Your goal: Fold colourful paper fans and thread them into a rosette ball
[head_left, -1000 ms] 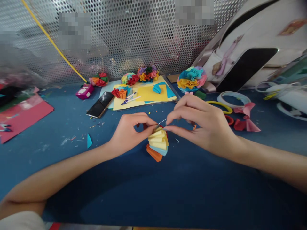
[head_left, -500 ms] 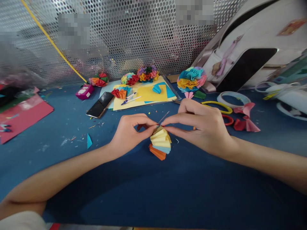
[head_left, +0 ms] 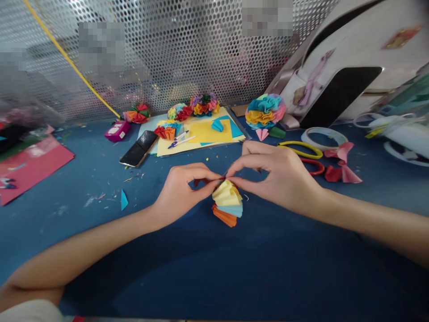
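Observation:
Pleated paper pieces (head_left: 228,202) in pale yellow, light blue and orange hang in a fan below my fingertips, over the dark blue table. My left hand (head_left: 182,190) is closed, with thumb and forefinger pinching the gathered top of the paper. Right beside it, my right hand (head_left: 271,176) also pinches, its fingertips nearly touching the left ones. A thin wire-like strand (head_left: 226,173) shows between the fingertips and seems to be in the right pinch. The fingers partly hide the strand and the paper's tip.
Ruffled paper flowers (head_left: 264,112) and a phone (head_left: 140,149) lie behind my hands. Scissors (head_left: 303,150), a tape roll (head_left: 324,137) and a pink-red paper bow (head_left: 343,165) are at right. Pink sheets (head_left: 36,165) lie left. A perforated metal panel (head_left: 174,49) and a bag (head_left: 351,53) stand behind.
The strand that stuck up clearly between my fingertips now shows only as a short bit. My right fingers have shifted slightly, and the paper fan sits a little lower and further right.

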The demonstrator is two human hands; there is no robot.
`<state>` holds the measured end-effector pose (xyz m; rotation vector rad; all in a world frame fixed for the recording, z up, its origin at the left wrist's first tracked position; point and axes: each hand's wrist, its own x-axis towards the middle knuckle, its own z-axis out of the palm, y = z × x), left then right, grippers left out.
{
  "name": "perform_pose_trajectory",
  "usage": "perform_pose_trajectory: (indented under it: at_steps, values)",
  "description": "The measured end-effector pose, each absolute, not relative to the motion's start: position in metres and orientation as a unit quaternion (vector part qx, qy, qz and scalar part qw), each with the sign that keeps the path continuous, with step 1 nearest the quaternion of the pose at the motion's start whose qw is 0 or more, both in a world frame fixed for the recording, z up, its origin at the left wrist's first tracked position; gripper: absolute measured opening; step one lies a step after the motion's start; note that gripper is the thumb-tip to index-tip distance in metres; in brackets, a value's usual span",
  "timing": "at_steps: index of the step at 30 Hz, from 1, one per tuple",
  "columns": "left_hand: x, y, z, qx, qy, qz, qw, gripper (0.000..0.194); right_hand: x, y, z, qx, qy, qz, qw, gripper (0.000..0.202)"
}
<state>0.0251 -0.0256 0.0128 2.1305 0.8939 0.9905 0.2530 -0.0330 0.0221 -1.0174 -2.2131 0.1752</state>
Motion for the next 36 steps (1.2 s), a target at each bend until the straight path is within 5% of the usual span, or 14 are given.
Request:
perform_pose_trajectory:
  at_steps: [36]
  values:
    - [0.0227, -0.0247, 0.0125, 0.800, 0.338, 0.347, 0.354, 0.015, 0.2525, -0.0320, 0.0233, -0.392, -0.854, 0.089, 0.332, 0.009]
